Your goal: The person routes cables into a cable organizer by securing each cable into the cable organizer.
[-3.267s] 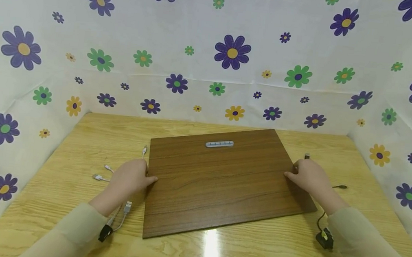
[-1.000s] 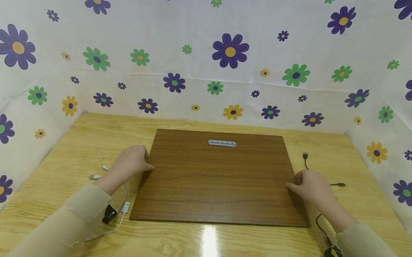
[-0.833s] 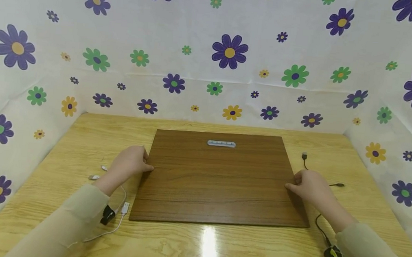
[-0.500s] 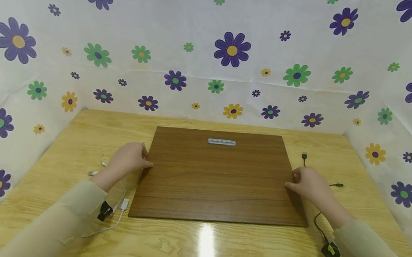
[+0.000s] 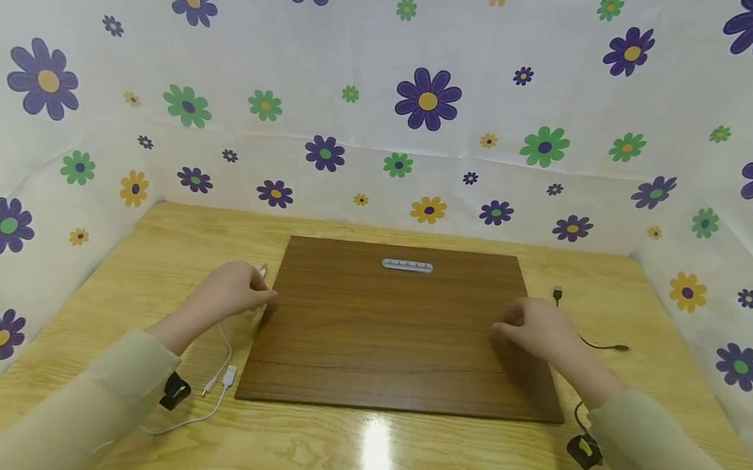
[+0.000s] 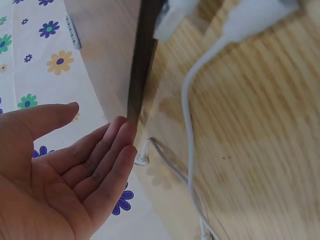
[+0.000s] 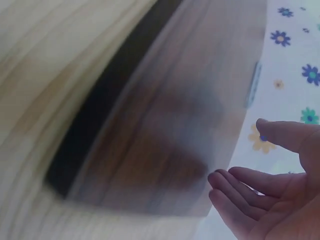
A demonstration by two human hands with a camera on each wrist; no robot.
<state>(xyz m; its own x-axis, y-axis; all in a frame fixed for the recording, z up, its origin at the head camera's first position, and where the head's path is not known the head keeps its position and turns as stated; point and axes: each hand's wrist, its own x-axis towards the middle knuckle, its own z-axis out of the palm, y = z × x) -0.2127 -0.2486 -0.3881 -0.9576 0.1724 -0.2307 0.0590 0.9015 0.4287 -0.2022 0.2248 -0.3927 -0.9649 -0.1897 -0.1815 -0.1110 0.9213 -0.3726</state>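
A dark brown wooden board (image 5: pixel 394 341) lies on the table, its long sides running left to right. A pale grey cable holder with slots (image 5: pixel 407 266) sits near its far edge. My left hand (image 5: pixel 226 293) is at the board's left edge. In the left wrist view, the fingertips (image 6: pixel 129 131) are right at the board's edge, and the thumb stands apart. My right hand (image 5: pixel 543 328) hovers over the right part of the board, fingers loosely bent. The right wrist view shows that hand (image 7: pixel 270 195) holding nothing, its thumb spread from the fingers.
White cables lie left of the board, one with a USB plug (image 5: pixel 230 376). To the right are a black USB plug (image 5: pixel 557 292) and a black cable (image 5: pixel 609 347). Small black pieces show beneath the left sleeve (image 5: pixel 80 396) and right sleeve (image 5: pixel 666 462). A flowered cloth (image 5: pixel 365 55) stands behind.
The board, slanted at first, has been turned straight. Since half a second ago my right hand has let go of its right edge and moved inward over it; my left thumb has come off the board.
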